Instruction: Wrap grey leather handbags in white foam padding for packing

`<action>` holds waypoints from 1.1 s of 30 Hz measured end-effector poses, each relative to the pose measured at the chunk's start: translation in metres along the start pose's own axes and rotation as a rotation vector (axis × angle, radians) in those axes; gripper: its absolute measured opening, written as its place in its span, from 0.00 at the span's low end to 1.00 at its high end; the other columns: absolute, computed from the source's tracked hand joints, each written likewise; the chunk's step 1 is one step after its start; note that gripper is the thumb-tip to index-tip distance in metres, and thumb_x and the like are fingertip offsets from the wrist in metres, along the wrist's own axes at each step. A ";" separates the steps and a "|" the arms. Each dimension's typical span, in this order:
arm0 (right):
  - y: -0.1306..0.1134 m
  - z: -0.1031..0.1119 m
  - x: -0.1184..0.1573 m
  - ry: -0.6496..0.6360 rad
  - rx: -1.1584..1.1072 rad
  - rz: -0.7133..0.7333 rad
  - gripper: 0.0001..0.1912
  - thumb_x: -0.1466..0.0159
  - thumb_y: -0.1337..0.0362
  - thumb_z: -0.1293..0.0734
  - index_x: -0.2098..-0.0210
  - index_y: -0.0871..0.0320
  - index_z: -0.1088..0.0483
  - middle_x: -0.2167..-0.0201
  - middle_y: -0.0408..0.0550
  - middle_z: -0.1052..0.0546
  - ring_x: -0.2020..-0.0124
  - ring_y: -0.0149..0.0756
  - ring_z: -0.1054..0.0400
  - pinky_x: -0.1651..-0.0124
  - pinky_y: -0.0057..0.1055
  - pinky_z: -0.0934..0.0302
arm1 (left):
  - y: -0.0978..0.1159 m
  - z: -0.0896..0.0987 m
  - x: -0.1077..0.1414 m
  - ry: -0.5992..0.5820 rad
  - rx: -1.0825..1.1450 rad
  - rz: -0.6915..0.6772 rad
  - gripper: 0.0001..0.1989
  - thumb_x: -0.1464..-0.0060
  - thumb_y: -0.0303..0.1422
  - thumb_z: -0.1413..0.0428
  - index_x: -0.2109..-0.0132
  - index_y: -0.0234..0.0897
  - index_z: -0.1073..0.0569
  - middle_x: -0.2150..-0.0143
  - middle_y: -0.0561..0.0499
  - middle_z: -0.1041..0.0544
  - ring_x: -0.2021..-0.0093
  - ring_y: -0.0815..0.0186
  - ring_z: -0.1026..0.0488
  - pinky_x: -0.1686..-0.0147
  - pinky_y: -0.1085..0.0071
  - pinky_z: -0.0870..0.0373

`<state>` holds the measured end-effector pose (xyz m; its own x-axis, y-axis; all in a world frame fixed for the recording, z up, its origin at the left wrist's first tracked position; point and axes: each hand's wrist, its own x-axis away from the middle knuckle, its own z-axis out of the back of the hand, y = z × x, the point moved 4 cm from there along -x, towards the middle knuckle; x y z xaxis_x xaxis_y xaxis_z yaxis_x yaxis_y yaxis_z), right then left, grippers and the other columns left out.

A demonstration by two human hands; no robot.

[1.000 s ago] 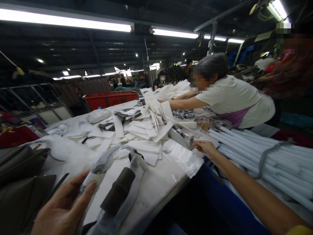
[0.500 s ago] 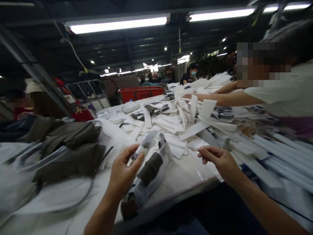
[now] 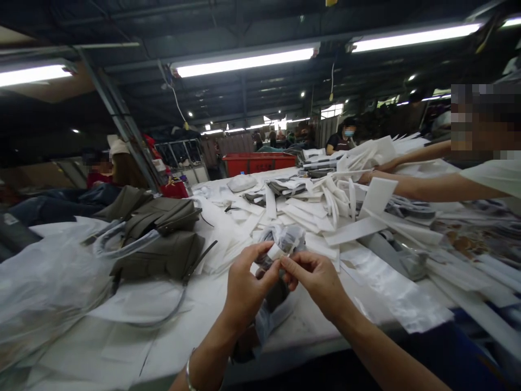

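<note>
Dark olive strap in translucent plastic wrap (image 3: 277,296) lies at near edge of white-covered table (image 3: 309,328), looped upper end between hands. Right hand (image 3: 321,279), apart from strap moments ago, now meets left hand (image 3: 250,282): both work at one spot. Left fingers grasp small white band (image 3: 275,251) on wrap; right thumb and forefinger pinched together, anything between them too small to tell.

at lower centre, the left hand (image 3: 247,285) and right hand (image 3: 322,278) hold a wrapped bundle (image 3: 290,237); a dark bag (image 3: 165,247) lies left.
</note>
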<state>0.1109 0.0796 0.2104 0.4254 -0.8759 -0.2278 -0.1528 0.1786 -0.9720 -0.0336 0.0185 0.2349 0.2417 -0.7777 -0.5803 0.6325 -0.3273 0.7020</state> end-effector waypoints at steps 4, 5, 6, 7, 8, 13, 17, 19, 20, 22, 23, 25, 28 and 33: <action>-0.001 -0.001 0.002 -0.002 0.015 0.009 0.21 0.43 0.45 0.27 0.75 0.58 0.24 0.80 0.46 0.23 0.81 0.31 0.32 0.76 0.28 0.38 | 0.003 0.005 -0.001 -0.043 0.008 -0.039 0.14 0.45 0.33 0.40 0.51 0.40 0.23 0.54 0.49 0.20 0.53 0.62 0.24 0.51 0.67 0.29; -0.001 -0.002 0.003 -0.005 0.026 0.015 0.21 0.42 0.45 0.27 0.75 0.58 0.23 0.80 0.46 0.23 0.81 0.31 0.32 0.76 0.28 0.38 | 0.004 0.006 -0.001 -0.054 0.010 -0.042 0.14 0.46 0.33 0.40 0.51 0.40 0.23 0.54 0.49 0.20 0.53 0.62 0.24 0.51 0.67 0.29; -0.001 -0.002 0.003 -0.007 0.039 0.022 0.21 0.42 0.45 0.27 0.75 0.58 0.23 0.80 0.46 0.23 0.81 0.32 0.32 0.76 0.28 0.38 | 0.004 0.007 -0.002 -0.062 0.012 -0.044 0.14 0.46 0.32 0.40 0.51 0.40 0.23 0.54 0.49 0.20 0.54 0.62 0.24 0.52 0.67 0.29; -0.001 -0.002 0.003 -0.004 0.056 0.030 0.21 0.41 0.45 0.28 0.76 0.58 0.23 0.80 0.46 0.23 0.81 0.32 0.32 0.76 0.29 0.38 | 0.004 0.007 -0.002 -0.069 0.014 -0.044 0.14 0.47 0.31 0.40 0.51 0.40 0.23 0.54 0.49 0.20 0.54 0.62 0.24 0.52 0.67 0.29; -0.001 -0.002 0.003 0.004 0.078 0.041 0.21 0.41 0.45 0.28 0.76 0.57 0.24 0.80 0.46 0.23 0.81 0.32 0.32 0.76 0.29 0.38 | 0.004 0.007 -0.002 -0.073 0.016 -0.041 0.14 0.47 0.31 0.40 0.51 0.40 0.23 0.55 0.49 0.20 0.54 0.62 0.24 0.53 0.67 0.29; -0.002 0.001 0.004 0.041 0.224 0.091 0.21 0.39 0.46 0.30 0.76 0.56 0.23 0.80 0.45 0.23 0.79 0.35 0.29 0.75 0.30 0.37 | 0.004 0.005 -0.002 -0.066 0.021 -0.021 0.15 0.48 0.31 0.40 0.51 0.39 0.23 0.55 0.48 0.20 0.54 0.61 0.23 0.53 0.66 0.28; -0.004 0.004 0.003 0.045 0.278 0.092 0.22 0.38 0.46 0.31 0.79 0.55 0.24 0.82 0.45 0.23 0.79 0.35 0.29 0.74 0.29 0.38 | 0.002 0.005 -0.003 -0.077 0.018 0.010 0.15 0.48 0.32 0.39 0.52 0.39 0.22 0.55 0.49 0.19 0.54 0.60 0.23 0.53 0.66 0.27; -0.001 0.007 0.000 0.055 0.292 0.080 0.22 0.38 0.46 0.30 0.79 0.55 0.25 0.83 0.44 0.24 0.81 0.34 0.30 0.75 0.29 0.39 | 0.000 0.004 -0.002 -0.091 0.044 0.034 0.15 0.48 0.33 0.39 0.51 0.39 0.22 0.54 0.49 0.19 0.54 0.60 0.23 0.52 0.66 0.27; 0.002 0.008 -0.002 0.062 0.300 0.067 0.22 0.39 0.45 0.30 0.80 0.55 0.25 0.84 0.44 0.25 0.82 0.34 0.31 0.76 0.29 0.40 | -0.002 0.003 -0.002 -0.100 0.071 0.052 0.16 0.47 0.33 0.39 0.51 0.39 0.22 0.54 0.48 0.19 0.53 0.60 0.23 0.52 0.66 0.27; 0.013 0.012 -0.008 0.061 0.310 0.018 0.23 0.43 0.44 0.28 0.82 0.55 0.27 0.86 0.44 0.26 0.84 0.34 0.33 0.79 0.29 0.42 | -0.005 0.002 -0.002 -0.114 0.121 0.094 0.16 0.47 0.34 0.39 0.51 0.38 0.22 0.53 0.48 0.19 0.53 0.59 0.23 0.52 0.65 0.26; 0.020 0.015 -0.011 0.056 0.305 -0.013 0.24 0.44 0.43 0.27 0.83 0.55 0.28 0.87 0.44 0.27 0.85 0.33 0.34 0.80 0.29 0.43 | -0.007 0.001 -0.002 -0.125 0.146 0.118 0.16 0.47 0.35 0.39 0.51 0.38 0.22 0.53 0.47 0.19 0.53 0.59 0.23 0.52 0.65 0.26; 0.034 0.019 -0.015 0.048 0.274 -0.065 0.26 0.44 0.41 0.28 0.84 0.55 0.29 0.89 0.43 0.30 0.88 0.32 0.37 0.82 0.28 0.46 | -0.010 0.000 -0.003 -0.152 0.211 0.169 0.16 0.46 0.37 0.39 0.51 0.37 0.22 0.54 0.47 0.19 0.54 0.58 0.22 0.52 0.65 0.26; 0.046 0.025 -0.015 0.072 0.161 -0.101 0.28 0.43 0.39 0.30 0.84 0.57 0.30 0.90 0.42 0.32 0.88 0.30 0.40 0.83 0.27 0.47 | -0.014 -0.001 -0.003 -0.195 0.354 0.252 0.17 0.43 0.40 0.41 0.49 0.37 0.23 0.54 0.47 0.19 0.55 0.59 0.21 0.54 0.66 0.25; 0.032 0.015 0.007 0.065 -0.283 -0.120 0.24 0.41 0.44 0.28 0.58 0.58 0.22 0.70 0.48 0.20 0.69 0.36 0.25 0.61 0.33 0.30 | -0.014 0.002 -0.003 -0.150 0.318 0.255 0.17 0.42 0.40 0.41 0.49 0.37 0.24 0.53 0.46 0.19 0.54 0.59 0.22 0.53 0.66 0.25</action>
<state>0.1222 0.0861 0.1771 0.3994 -0.9114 -0.0990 -0.3505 -0.0520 -0.9351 -0.0443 0.0244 0.2276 0.2361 -0.9170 -0.3215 0.3026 -0.2451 0.9211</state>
